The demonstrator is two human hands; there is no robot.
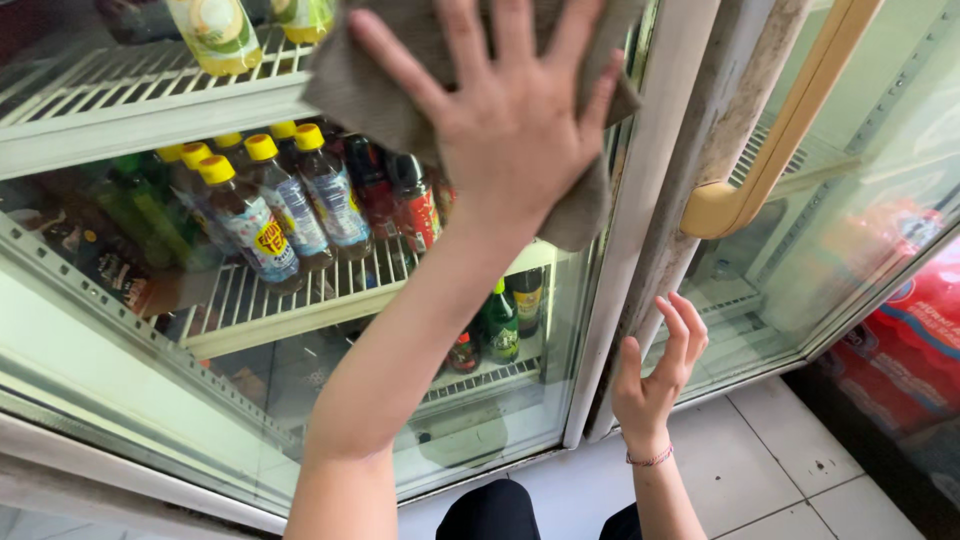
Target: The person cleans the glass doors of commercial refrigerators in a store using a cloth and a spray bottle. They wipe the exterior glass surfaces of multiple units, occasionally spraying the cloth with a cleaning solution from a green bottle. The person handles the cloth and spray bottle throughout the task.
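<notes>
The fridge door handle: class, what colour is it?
Yellow; the handle shows best in the head view, beside the right hand.

Grey-brown cloth (380, 90), yellow bottle caps (262, 147), white wire shelves (300, 290), cream-yellow door handle (770, 150).

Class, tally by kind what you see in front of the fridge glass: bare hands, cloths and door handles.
Bare hands: 2 (left hand, right hand)
Grey-brown wiping cloth: 1
Curved yellow plastic door handle: 1
Total: 4
</notes>
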